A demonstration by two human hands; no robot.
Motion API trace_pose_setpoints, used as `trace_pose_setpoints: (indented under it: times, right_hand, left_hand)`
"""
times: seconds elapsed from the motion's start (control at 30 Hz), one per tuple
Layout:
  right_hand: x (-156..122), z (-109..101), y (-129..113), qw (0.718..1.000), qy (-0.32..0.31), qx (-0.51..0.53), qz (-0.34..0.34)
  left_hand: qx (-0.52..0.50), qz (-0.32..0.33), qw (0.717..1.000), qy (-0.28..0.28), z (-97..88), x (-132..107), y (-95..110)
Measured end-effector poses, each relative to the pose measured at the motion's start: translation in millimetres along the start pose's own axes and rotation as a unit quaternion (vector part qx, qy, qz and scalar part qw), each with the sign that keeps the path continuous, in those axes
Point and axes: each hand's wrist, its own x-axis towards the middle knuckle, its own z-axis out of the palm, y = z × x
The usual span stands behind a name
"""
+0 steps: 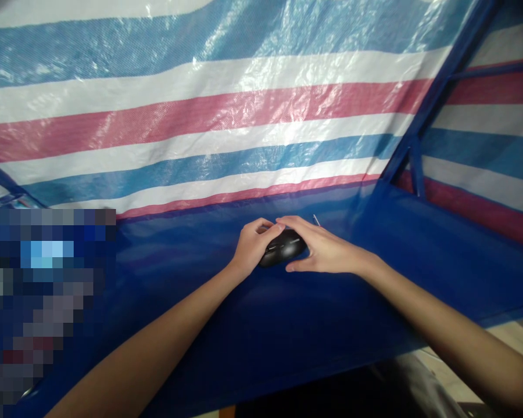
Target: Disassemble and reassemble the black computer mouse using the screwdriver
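A black computer mouse [285,247] is between my two hands, low over the blue table surface. My left hand [255,244] grips its left and far side, with the thumb at its upper edge and the other fingers partly hidden. Around the right end curves my right hand [320,247]; its fingertips reach the mouse's far edge, close to my left thumb. The right thumb lies along the near right side, and whether it touches is unclear. Just behind the right hand, a thin metal rod [316,220] sticks up, its lower part hidden.
The blue table [253,325] spreads under both arms, its near edge above the floor. Striped plastic sheeting [226,110] hangs behind it. A blue metal frame post [427,98] slants at the right. At the left, a pixelated patch hides things beside a clear plastic item [4,197].
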Motion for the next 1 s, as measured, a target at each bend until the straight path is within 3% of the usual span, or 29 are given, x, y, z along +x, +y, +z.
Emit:
trace_pose_setpoints:
  times: [0.17,0.37,0.47,0.6,1.0]
  right_hand:
    - [0.1,-0.7,-2.0,0.999,-0.024,-0.025,0.018]
    - [-2.8,-15.2,9.8,0.997,-0.030,-0.049,0.049]
    - [-3.3,-14.6,14.5,0.996,-0.055,-0.038,0.051]
    - [-2.8,-11.5,15.3,0.997,-0.061,-0.010,0.055]
    - [-3.2,-13.0,14.4,0.998,-0.044,0.000,0.038]
  left_hand:
    - [0.099,0.051,0.993,-0.024,0.8,-2.4,0.9]
    - [0.168,0.101,0.962,-0.189,-4.1,-4.7,4.9]
    - [0.257,0.126,0.930,-0.232,-10.0,-0.7,2.9]
    - [0.305,0.156,0.910,-0.232,-13.5,2.5,-0.6]
    - [0.274,0.140,0.927,-0.215,-8.9,-0.2,5.2]
